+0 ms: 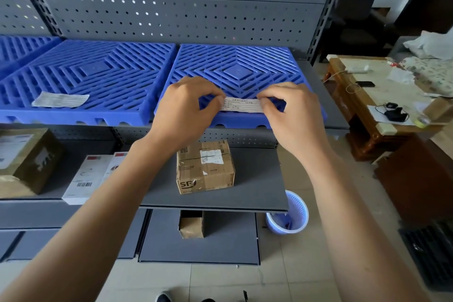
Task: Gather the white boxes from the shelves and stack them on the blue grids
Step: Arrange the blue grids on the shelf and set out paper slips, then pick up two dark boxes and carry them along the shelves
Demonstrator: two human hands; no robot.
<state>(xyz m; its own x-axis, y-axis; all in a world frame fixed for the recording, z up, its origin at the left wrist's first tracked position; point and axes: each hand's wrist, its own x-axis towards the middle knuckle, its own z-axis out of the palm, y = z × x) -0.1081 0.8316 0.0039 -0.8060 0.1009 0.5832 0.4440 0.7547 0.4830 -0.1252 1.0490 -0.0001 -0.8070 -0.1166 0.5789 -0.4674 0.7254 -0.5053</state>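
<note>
Both hands meet at the centre of the frame over the front edge of the right blue grid (235,68). Left hand (186,110) pinches the left end of a printed paper slip (241,105) between curled fingers and thumb; right hand (291,115) pinches the right end the same way. The slip lies stretched between them, flat along the grid's front rim.

Just left of it sits a second blue grid (93,73), with another paper slip (60,100) lying on its front part at the left of the frame. Both grids rest on the upper shelf, in front of a grey perforated back panel (171,7).

On the shelf below, at lower left of the frame, two white boxes (85,176) lie side by side, partly hidden by the left forearm. Left of them stands a brown carton (29,159). Right of them, below the hands, sits a taped cardboard parcel (204,167).

At lower right of centre a pale blue plastic basket (289,213) stands on the tiled floor. At the right edge a wooden surface (367,95) carries papers and a black cable.
</note>
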